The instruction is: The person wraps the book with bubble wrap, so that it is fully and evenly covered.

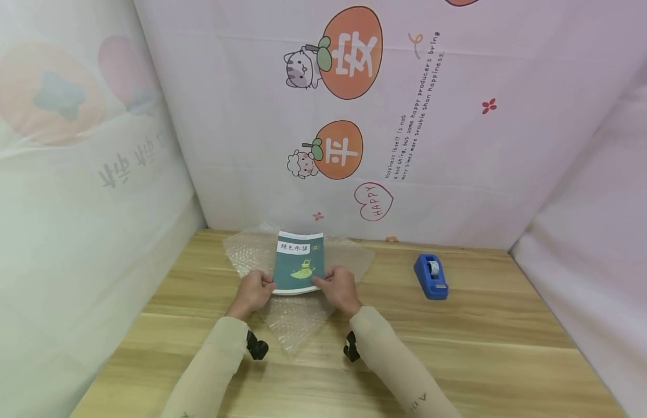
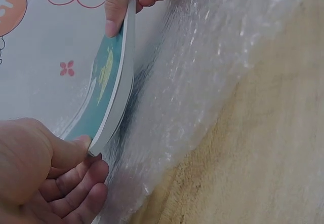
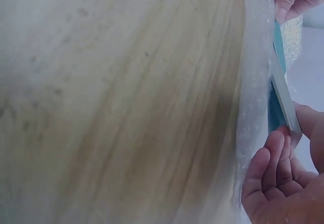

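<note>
A green book [image 1: 298,264] with a white label and a yellow dress picture is held by both hands over a sheet of bubble wrap [image 1: 294,325]. The left hand [image 1: 252,292] pinches its near left corner, thumb on the cover. At the near right corner the right hand [image 1: 340,287] grips it, thumb on top and fingers beneath. The left wrist view shows the book [image 2: 104,87] bent in a curve, its near edge lifted off the wrap [image 2: 172,92]. In the right wrist view, curled fingers of the right hand [image 3: 288,173] lie under the book's corner.
A blue tape dispenser [image 1: 431,277] stands on the wooden table [image 1: 459,360], right of the wrap. Printed cloth [image 1: 459,174] hangs behind the table's back edge, with more cloth at both sides. Each wrist carries a black camera mount.
</note>
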The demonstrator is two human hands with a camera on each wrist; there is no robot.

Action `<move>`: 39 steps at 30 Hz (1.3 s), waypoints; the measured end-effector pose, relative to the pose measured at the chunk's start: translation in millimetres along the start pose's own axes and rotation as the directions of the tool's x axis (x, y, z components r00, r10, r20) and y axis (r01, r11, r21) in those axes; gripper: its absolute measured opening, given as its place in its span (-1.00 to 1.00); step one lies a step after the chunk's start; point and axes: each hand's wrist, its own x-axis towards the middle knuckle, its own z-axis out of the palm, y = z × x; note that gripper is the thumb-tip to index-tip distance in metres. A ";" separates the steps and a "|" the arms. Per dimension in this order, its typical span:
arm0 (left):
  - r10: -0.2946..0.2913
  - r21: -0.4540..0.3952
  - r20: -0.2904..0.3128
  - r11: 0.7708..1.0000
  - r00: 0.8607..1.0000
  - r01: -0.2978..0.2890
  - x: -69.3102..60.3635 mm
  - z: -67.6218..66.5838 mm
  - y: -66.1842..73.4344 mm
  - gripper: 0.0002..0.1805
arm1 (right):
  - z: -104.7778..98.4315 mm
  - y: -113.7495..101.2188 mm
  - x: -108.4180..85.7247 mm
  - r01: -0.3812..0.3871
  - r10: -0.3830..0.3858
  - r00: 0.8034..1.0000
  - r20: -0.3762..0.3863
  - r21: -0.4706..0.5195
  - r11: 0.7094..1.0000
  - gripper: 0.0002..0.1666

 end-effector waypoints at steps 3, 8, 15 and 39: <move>0.013 0.012 -0.012 1.000 1.000 -0.013 0.7 2.0 -1.4 -0.78 | 3.4 2.8 1.2 -0.005 0.005 1.000 0.008 -0.016 1.000 -0.54; 0.063 0.061 -0.036 0.996 0.997 -0.061 4.0 1.5 -2.0 -0.84 | 5.8 4.2 4.1 -0.010 0.011 1.000 0.022 -0.059 0.998 -0.39; 0.056 0.150 0.004 0.987 0.998 -0.056 3.8 -2.8 4.0 -0.86 | 5.1 7.3 7.8 0.029 -0.024 0.999 0.048 -0.098 0.995 -0.23; 0.155 0.251 0.077 0.953 0.985 -0.169 3.6 -11.7 -1.9 -0.67 | -18.8 7.0 14.9 0.114 -0.047 0.975 0.219 -0.304 0.946 -0.44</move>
